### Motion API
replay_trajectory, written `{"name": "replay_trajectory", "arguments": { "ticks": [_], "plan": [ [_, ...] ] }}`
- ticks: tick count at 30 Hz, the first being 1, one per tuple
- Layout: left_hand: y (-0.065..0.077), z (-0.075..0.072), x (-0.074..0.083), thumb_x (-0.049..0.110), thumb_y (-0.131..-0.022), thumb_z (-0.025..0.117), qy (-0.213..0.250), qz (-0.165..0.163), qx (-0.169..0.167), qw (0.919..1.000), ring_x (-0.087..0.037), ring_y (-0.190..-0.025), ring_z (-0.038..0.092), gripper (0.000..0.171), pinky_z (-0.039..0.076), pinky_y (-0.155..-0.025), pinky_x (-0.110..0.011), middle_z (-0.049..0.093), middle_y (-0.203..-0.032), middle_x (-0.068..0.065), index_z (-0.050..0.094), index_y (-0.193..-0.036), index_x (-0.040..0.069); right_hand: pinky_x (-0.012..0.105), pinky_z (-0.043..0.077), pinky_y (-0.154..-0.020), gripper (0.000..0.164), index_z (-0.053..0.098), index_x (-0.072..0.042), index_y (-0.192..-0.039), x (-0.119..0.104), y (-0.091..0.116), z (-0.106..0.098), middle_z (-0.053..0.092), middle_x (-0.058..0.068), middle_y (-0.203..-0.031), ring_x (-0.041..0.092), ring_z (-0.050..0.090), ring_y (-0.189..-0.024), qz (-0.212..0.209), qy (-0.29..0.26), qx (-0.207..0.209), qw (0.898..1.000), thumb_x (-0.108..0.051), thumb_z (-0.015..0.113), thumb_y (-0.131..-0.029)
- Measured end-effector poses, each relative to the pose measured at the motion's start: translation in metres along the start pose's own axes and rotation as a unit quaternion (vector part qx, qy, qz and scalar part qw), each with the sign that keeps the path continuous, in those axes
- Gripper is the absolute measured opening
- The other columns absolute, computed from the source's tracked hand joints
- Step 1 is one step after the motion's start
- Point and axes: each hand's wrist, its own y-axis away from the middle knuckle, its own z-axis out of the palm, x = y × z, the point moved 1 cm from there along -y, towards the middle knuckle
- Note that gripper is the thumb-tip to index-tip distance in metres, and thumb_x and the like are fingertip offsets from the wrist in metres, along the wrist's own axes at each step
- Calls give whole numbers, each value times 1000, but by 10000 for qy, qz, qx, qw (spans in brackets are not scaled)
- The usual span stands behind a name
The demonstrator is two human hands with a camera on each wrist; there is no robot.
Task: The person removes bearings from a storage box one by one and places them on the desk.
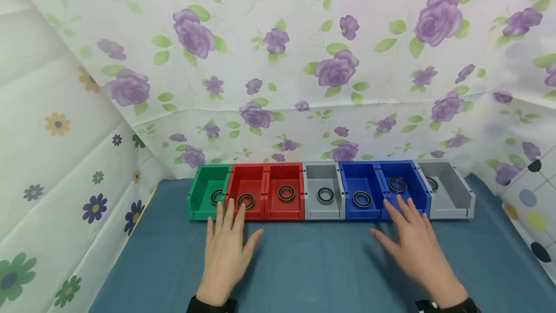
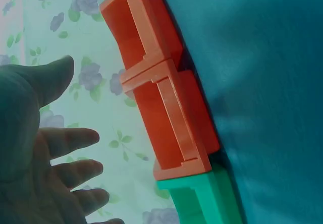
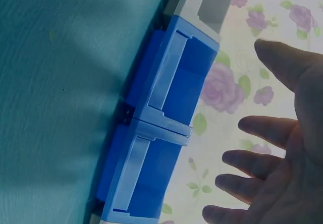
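Observation:
A row of open-fronted bins holds one ring-shaped bearing each. From the left come a green bin, two red bins, a grey bin, two blue bins and a wider grey bin. The bearings, such as the one in the second red bin and the one in the first blue bin, lie flat. My left hand, fingers spread, hovers before the green and first red bins, holding nothing. Before the second blue bin, my right hand is spread likewise, also holding nothing.
A blue-green cloth covers the table under the bins. Behind the row rises a white floral curtain, and flowered sheets hang at the left and right sides. Both wrists wear dark cuffs.

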Motion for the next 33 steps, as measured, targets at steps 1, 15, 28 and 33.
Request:
{"name": "replay_trajectory", "arguments": {
  "ticks": [1, 15, 28, 33],
  "plan": [
    [-1, -1, 1, 59, -84, 56, 49, 20, 52, 10000, -25, -138, -10, 79, 1, -106, -53, 19, -151, -11, 35, -145, 14, 63, 9, -101, 83, 36, -12, -144, 0, -1, -1, 23, 21, -147, 38, 8, -136, 8, -67, 71, 10000, -67, 51, -83],
    [-19, 0, 40, 46, -84, 64, 713, 410, 498, 9954, -30, -127, 36, 63, 32, -99, -48, 47, -134, -12, 51, -132, 8, 58, 39, -88, 58, 60, -2, -120, 1, -6, -8, 51, 22, -125, 39, 46, -116, 455, -408, 903, 9940, -46, 66, -83],
    [-54, 21, 87, 50, -87, 58, 1973, 220, -291, 9797, -23, -124, 41, 81, 39, -92, -38, 37, -143, -9, 25, -147, 7, 58, 39, -87, 63, 53, -1, -128, 12, -23, -19, 48, 24, -128, 41, 44, -117, 485, -586, 1050, 9916, -47, 62, -86],
    [-63, 38, 97, 50, -87, 58, 2374, -11, -585, 9696, -19, -119, 47, 84, 41, -89, -34, 38, -142, -7, 19, -149, 8, 58, 39, -86, 62, 50, 0, -130, 19, -29, -29, 47, 25, -129, 43, 44, -116, 468, -590, 1141, 9906, -42, 63, -86]
  ]
}}
